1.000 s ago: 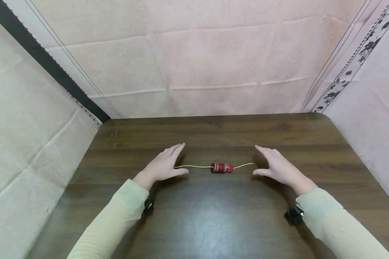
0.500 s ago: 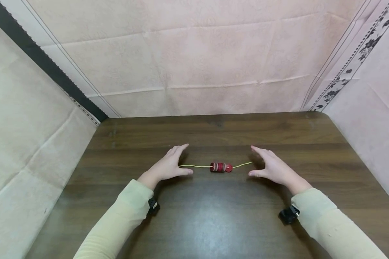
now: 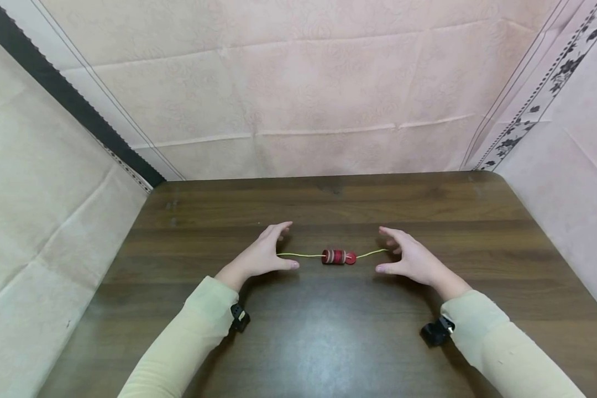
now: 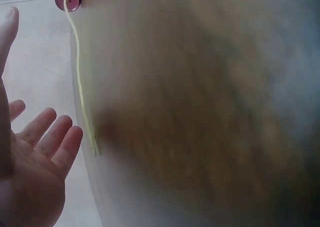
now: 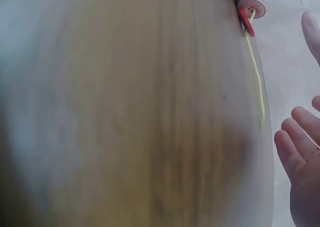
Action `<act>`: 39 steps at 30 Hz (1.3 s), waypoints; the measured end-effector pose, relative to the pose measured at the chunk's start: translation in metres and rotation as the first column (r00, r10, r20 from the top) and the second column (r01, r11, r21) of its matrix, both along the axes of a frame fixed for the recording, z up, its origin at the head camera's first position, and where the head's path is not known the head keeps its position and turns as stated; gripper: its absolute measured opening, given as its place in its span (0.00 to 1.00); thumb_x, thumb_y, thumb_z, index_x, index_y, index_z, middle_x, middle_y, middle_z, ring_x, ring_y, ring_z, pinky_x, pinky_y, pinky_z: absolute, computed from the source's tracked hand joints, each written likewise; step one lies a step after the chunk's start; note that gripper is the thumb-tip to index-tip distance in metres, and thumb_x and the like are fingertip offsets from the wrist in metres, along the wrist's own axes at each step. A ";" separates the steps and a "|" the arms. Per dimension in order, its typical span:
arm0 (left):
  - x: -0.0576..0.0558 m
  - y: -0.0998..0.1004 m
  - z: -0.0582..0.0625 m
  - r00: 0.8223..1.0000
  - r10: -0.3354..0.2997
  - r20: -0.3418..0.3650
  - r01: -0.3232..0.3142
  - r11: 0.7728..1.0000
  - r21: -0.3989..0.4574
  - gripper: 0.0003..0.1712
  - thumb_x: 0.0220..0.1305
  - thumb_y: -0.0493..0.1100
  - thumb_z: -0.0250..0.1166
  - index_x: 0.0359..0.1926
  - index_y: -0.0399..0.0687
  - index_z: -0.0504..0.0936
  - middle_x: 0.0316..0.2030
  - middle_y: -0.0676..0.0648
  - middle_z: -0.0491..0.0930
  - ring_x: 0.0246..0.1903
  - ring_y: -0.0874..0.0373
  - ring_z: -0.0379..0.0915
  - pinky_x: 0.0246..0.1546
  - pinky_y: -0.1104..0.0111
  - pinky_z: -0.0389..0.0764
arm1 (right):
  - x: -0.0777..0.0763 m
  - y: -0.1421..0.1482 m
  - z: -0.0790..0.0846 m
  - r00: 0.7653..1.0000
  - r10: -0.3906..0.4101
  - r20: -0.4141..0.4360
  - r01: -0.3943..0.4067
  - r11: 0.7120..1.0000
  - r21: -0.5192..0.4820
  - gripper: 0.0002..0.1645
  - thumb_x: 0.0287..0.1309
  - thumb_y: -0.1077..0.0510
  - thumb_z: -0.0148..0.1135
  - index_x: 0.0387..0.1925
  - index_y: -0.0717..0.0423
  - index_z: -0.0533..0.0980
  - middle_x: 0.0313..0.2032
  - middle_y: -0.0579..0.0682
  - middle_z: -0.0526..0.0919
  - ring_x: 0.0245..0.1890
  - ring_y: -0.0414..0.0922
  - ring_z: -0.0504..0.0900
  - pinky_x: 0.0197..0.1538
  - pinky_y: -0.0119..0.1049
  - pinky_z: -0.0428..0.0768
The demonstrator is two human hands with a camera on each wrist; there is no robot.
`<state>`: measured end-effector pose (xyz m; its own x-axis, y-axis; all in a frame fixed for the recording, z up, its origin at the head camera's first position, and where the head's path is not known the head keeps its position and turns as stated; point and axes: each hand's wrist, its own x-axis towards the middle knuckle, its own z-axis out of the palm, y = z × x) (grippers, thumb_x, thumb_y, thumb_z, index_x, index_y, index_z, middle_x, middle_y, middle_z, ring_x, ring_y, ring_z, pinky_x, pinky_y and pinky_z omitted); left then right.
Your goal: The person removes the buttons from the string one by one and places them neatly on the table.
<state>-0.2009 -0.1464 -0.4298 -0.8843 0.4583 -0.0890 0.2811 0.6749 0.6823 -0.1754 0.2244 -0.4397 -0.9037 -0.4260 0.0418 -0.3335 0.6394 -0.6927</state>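
A stack of red, dark and pale buttons [image 3: 334, 256] lies on its side on the brown table, strung on a yellow-green cord [image 3: 300, 255]. One red button [image 3: 350, 258] tilts away from the stack's right end; it shows in the right wrist view too [image 5: 245, 21]. My left hand [image 3: 263, 254] hovers around the cord's left end, thumb and fingers spread apart. Across from it, my right hand [image 3: 415, 260] is held the same way by the cord's right end. Both wrist views show the hands apart from the cord, with nothing held.
The wood-grain table [image 3: 328, 210] has rounded far corners. Behind it hangs a pale creased cloth [image 3: 328, 99], with more cloth at both sides. Black wrist cameras [image 3: 240, 318] sit under the sleeves.
Both hands have moved inward, toward the buttons, and the fingers bend slightly more. The buttons and cord have stayed in place.
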 end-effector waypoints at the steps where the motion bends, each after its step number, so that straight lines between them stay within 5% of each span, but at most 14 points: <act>1: 0.000 0.001 -0.001 1.000 -0.001 -0.001 0.001 1.000 0.000 0.58 0.44 0.59 0.74 0.71 0.55 0.51 0.63 0.48 0.59 0.59 0.53 0.61 0.56 0.55 0.67 | 0.000 -0.001 0.000 1.000 0.000 -0.001 0.000 1.000 -0.001 0.56 0.45 0.42 0.72 0.68 0.60 0.55 0.63 0.58 0.63 0.52 0.54 0.70 0.51 0.51 0.71; 39: -0.001 0.031 -0.005 0.995 -0.095 0.038 0.090 0.989 0.118 0.51 0.51 0.50 0.73 0.70 0.52 0.54 0.60 0.46 0.61 0.46 0.58 0.68 0.48 0.62 0.72 | -0.001 -0.028 -0.010 0.999 0.024 0.036 -0.022 0.998 -0.063 0.48 0.49 0.46 0.71 0.66 0.60 0.60 0.57 0.53 0.74 0.44 0.44 0.75 0.46 0.42 0.75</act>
